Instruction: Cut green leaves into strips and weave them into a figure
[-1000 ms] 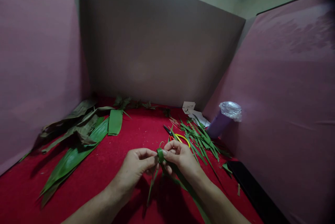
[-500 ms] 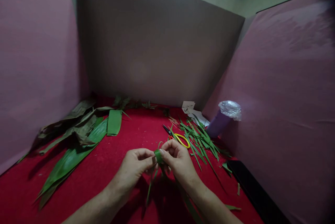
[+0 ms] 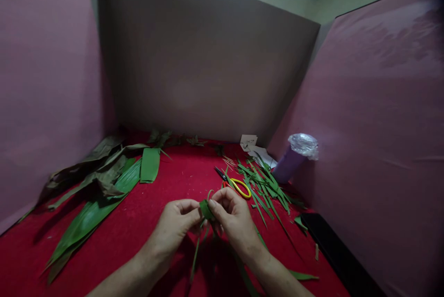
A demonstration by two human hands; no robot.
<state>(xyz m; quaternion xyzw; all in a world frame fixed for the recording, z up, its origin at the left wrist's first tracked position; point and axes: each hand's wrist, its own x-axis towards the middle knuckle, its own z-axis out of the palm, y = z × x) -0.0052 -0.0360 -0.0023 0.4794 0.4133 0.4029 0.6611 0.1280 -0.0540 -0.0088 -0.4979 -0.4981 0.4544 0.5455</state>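
Observation:
My left hand (image 3: 176, 222) and my right hand (image 3: 231, 219) meet low in the middle over the red cloth (image 3: 166, 190). Both pinch a folded green leaf strip (image 3: 206, 209) between thumbs and fingertips. Loose ends of the strip (image 3: 194, 255) hang down between my wrists. Yellow-handled scissors (image 3: 236, 185) lie just beyond my right hand, beside a pile of cut leaf strips (image 3: 267, 186).
Long green and dried brown leaves (image 3: 100, 195) lie at the left. A purple cup with plastic wrap (image 3: 294, 156) stands at the right wall, white paper scraps (image 3: 255, 146) behind it. A black flat object (image 3: 333, 250) lies at the right edge. Pink and grey panels enclose the space.
Both hands shifted slightly left and lower with the leaf strip. The strip is folded tighter between the fingertips, and the trailing end under my right wrist has moved.

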